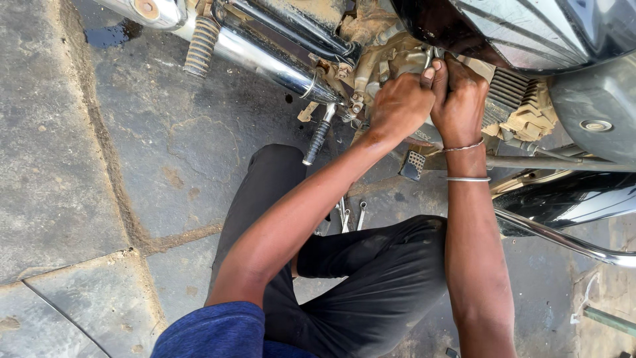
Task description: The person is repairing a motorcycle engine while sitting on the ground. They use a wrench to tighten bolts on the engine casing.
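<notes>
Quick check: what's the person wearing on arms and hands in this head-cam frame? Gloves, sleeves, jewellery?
No gloves: both the left hand and the right hand are bare. The left arm has a short blue fabric sleeve at the upper arm, forearm uncovered. The right wrist carries a thin silver chain bracelet and, just below it, a plain silver metal bangle. No right sleeve in view.

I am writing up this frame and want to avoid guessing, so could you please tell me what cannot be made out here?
- Head view: what the left hand and right hand grip on the engine; the hands cover it. Only a metal tip shows.
- The motorcycle's black tank is cut off by the top edge.
- The wrenches on the ground are partly hidden behind the left arm and knee.
- The green item is cut off by the right edge.
</notes>
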